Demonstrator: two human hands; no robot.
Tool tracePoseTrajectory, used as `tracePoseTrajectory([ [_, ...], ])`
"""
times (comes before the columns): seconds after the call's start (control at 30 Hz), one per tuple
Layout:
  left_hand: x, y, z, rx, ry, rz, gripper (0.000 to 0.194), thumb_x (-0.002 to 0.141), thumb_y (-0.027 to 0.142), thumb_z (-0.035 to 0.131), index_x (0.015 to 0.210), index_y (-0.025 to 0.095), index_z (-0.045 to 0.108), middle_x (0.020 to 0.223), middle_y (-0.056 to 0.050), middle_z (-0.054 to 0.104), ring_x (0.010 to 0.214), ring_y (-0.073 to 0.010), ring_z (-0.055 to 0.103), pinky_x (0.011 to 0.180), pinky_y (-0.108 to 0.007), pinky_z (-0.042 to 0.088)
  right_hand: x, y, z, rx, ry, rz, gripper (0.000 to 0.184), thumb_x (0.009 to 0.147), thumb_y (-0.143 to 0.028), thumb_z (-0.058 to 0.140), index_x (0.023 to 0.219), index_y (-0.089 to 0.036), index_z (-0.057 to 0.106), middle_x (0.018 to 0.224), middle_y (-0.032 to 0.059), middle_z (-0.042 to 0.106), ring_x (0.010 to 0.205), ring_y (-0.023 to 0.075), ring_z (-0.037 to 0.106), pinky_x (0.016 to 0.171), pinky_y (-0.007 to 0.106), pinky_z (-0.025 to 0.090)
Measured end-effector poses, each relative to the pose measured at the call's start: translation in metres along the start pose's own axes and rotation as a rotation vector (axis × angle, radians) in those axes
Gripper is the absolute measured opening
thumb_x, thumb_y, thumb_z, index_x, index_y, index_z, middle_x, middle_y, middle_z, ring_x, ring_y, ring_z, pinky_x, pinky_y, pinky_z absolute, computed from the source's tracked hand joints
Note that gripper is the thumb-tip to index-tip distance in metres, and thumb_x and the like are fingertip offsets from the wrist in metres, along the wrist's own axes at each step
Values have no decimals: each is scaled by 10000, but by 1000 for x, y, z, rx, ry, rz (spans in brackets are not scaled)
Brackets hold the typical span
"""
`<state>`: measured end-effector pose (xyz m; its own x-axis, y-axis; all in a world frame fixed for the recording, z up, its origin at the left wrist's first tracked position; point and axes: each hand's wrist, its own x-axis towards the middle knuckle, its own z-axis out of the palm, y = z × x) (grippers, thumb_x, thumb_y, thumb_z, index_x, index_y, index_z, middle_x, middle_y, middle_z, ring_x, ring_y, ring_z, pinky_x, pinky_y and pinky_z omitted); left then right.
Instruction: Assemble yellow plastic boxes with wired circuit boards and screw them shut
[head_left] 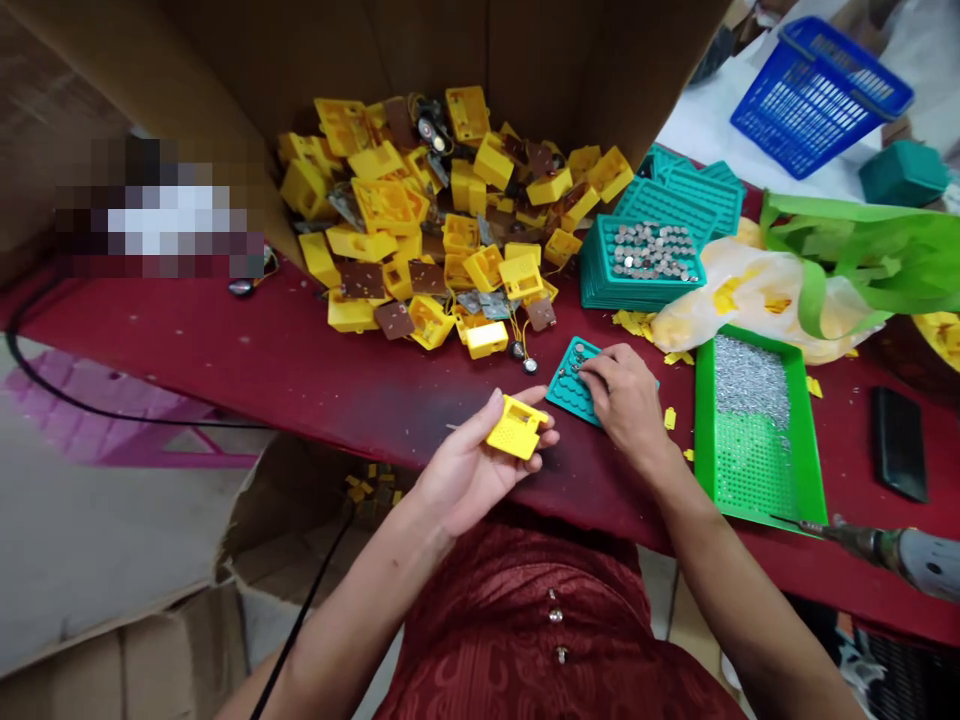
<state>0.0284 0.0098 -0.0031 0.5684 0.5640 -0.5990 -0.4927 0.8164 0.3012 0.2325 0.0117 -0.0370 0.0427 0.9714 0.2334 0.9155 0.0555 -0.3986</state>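
Note:
My left hand (480, 455) holds a small yellow plastic casing (516, 428), its fingers beneath it and the thumb at its edge. A grille of small holes and an open compartment show on the casing. My right hand (622, 395) is over a small teal tray (567, 392) with round pockets, thumb and fingertips pinched together at its surface. A few round silver button cells (579, 349) sit at the tray's far end. Whatever is between the right fingertips is too small to make out. Beyond the hands, a speaker (530, 366) on wires lies near the pile of yellow casings (390, 205).
Stacked teal trays (637, 285) hold more button cells. To the right are a green tray (814, 470) of small screws, an electric screwdriver (892, 550), a black phone (898, 443) and a plastic bag (720, 310). A large cardboard box (450, 50) stands behind the pile.

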Motion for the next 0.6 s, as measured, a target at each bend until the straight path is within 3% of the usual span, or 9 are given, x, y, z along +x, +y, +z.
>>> tracePoseTrajectory([
  [0.13,3,-2,-3,89,-25,62,374,997,384,482,1092,124,734,1023,-141,748,810,-156,694,627,-213,530,-4,-4,-5,48,50,22,179,932,-186,462,901,-172,637,890,94,657,854,216,598,804,374,480],
  [0.27,3,-3,-7,171,-18,123,323,986,335,520,1105,121,731,1068,-152,757,923,-207,720,736,-263,571,-4,-7,-12,76,102,37,153,919,-182,482,915,-185,635,902,82,668,846,203,606,789,362,483],
  [0.4,3,-4,-8,211,6,141,330,985,333,519,1103,101,721,1105,-165,750,978,-256,729,813,-318,587,1,-12,-11,35,31,28,199,934,-194,490,901,-176,686,914,103,640,855,219,591,789,375,487],
  [0.6,6,-7,-4,256,37,152,307,974,322,538,1133,118,703,1111,-153,742,913,-243,744,732,-302,600,9,-16,2,-96,-43,56,246,940,-160,480,889,-131,718,923,145,634,875,260,584,780,401,494],
])
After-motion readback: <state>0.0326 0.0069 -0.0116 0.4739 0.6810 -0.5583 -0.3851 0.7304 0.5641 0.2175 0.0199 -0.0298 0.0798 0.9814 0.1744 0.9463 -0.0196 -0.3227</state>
